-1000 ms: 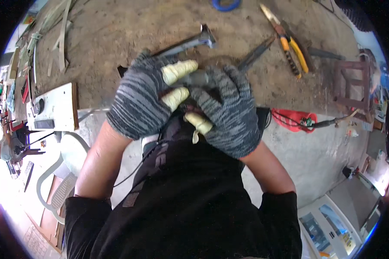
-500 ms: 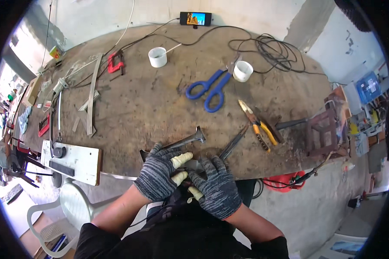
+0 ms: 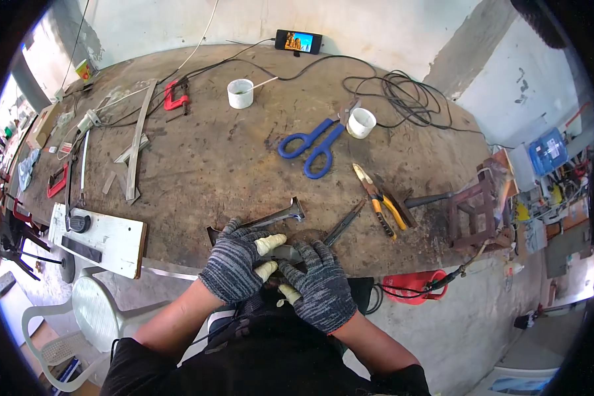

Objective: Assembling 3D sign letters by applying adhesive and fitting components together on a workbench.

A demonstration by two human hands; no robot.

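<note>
At the table's near edge, both hands wear dark grey knit gloves with pale tape on some fingertips. Between my left hand (image 3: 234, 264) and my right hand (image 3: 320, 285) is a small grey metal piece (image 3: 285, 253), mostly covered by fingers. The left thumb and a taped finger close on its left side; the right fingers bend over its right side. Just beyond the left hand lies a metal bar with a flared end (image 3: 277, 215). A dark narrow tweezer-like tool (image 3: 344, 223) lies past the right fingers.
Farther right are yellow-handled pliers (image 3: 381, 201), a hammer (image 3: 408, 211) and a brown metal stand (image 3: 474, 210). Blue-handled shears (image 3: 317, 150) touch a white cup (image 3: 361, 123). Another white cup (image 3: 240, 94) holds a stick. A white board (image 3: 112, 231) overhangs the left edge, above a plastic chair (image 3: 96, 307).
The whole view has shifted slightly, so the table things sit a little lower and further left. Both hands keep nearly the same pose around the metal piece.
</note>
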